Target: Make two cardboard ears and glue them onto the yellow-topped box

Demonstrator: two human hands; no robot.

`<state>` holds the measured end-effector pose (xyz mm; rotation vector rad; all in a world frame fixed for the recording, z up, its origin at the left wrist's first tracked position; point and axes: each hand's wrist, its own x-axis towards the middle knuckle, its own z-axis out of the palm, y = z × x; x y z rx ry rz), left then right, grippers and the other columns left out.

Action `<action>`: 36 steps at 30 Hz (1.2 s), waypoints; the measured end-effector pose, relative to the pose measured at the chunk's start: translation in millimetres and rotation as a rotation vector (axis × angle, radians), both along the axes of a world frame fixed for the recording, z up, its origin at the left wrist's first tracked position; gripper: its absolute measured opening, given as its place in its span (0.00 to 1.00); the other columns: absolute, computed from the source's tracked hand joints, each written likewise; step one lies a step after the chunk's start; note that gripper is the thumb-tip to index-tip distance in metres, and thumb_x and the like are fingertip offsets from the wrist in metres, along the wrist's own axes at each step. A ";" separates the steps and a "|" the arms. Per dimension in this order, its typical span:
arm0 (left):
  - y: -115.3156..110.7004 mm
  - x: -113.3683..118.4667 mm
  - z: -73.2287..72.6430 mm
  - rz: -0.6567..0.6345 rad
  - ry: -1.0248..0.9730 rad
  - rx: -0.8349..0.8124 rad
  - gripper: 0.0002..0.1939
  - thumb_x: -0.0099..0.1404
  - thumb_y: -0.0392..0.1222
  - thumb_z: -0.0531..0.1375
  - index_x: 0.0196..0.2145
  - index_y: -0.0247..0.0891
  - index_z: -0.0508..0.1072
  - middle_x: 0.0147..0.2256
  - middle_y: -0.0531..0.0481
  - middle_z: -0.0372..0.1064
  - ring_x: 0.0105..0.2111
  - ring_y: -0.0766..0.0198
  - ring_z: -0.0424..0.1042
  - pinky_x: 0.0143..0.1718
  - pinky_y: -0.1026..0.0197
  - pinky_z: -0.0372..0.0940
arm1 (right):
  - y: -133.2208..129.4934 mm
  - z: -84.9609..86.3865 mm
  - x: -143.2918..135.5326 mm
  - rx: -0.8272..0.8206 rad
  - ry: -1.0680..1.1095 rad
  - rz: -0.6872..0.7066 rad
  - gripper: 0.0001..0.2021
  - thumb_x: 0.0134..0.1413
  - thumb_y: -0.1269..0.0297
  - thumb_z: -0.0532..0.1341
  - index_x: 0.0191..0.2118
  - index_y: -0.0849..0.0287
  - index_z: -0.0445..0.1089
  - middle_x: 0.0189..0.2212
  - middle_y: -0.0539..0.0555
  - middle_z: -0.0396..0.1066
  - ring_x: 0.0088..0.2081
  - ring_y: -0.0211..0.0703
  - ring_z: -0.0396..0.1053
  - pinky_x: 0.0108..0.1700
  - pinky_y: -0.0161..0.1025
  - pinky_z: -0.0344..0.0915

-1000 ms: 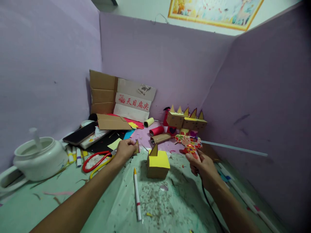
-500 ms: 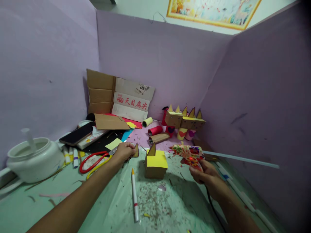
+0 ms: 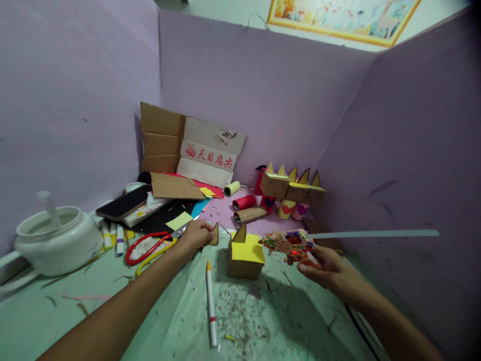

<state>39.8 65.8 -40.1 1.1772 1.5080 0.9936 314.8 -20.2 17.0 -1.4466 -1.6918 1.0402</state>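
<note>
My left hand [image 3: 198, 235] pinches a small cardboard triangle [image 3: 214, 234] with a dark edge, just left of a little cardboard box [image 3: 246, 265]. Yellow paper covers the top of this box, and one similar triangle [image 3: 239, 233] stands up at its left side. In my right hand [image 3: 326, 268] is a hot glue gun [image 3: 291, 244] with a bright floral pattern and a lit red light. A long glue stick [image 3: 376, 234] sticks out of its back. The gun's nozzle points left, close to the box's top right edge. A white marker [image 3: 211, 306] with an orange tip lies in front of the box.
Scissors [image 3: 150, 245] and a white teapot [image 3: 56, 245] are on the left, with a phone [image 3: 124, 203] behind. Paper tubes [image 3: 244, 202] and box-headed figures [image 3: 278, 185] stand or lie at the back. Purple panels [image 3: 248, 90] enclose the table.
My right hand has brought the glue gun left and slightly lower, so its nozzle is now at the box. The left hand still holds the triangle. The whole view has shifted slightly.
</note>
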 end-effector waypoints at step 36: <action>-2.5 2.3 4.3 0.015 0.016 -0.034 0.07 0.44 0.27 0.56 0.19 0.36 0.64 0.09 0.60 0.55 0.12 0.71 0.53 0.15 0.67 0.47 | 6.4 13.9 -0.1 0.074 -0.179 0.107 0.10 0.43 0.57 0.61 0.27 0.59 0.66 0.24 0.50 0.66 0.27 0.41 0.63 0.28 0.35 0.62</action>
